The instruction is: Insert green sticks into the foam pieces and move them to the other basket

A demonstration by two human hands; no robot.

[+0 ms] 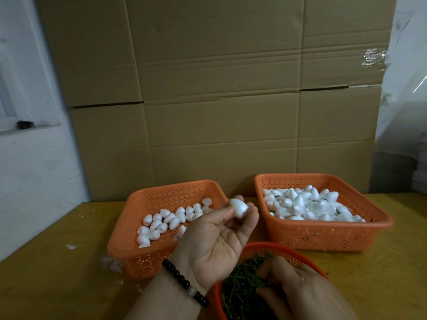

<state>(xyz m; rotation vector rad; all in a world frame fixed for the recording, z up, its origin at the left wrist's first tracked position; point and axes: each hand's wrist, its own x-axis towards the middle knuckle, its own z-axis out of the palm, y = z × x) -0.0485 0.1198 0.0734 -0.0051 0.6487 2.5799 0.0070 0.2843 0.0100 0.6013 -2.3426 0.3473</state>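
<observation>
One foam piece (pixel 239 207) is pinched in left hand (pixel 216 236) fingers; right hand (pixel 298 289) fingers dig among sticks (pixel 240 289), grasp unclear. Left basket (pixel 138 257) part-emptied, right basket (pixel 323 236) well filled.

Left hand (pixel 216 236) raised palm-up, pinching one white foam piece (pixel 239 207) at its fingertips between two orange rectangular baskets. Left basket (pixel 147 262) holds a sparse layer of foam pieces; right basket (pixel 323 236) is heaped. Right hand (pixel 298 289) reaches, fingers curled, into green sticks (pixel 240 287) in a round orange basket (pixel 286 249) nearest the camera.
</observation>
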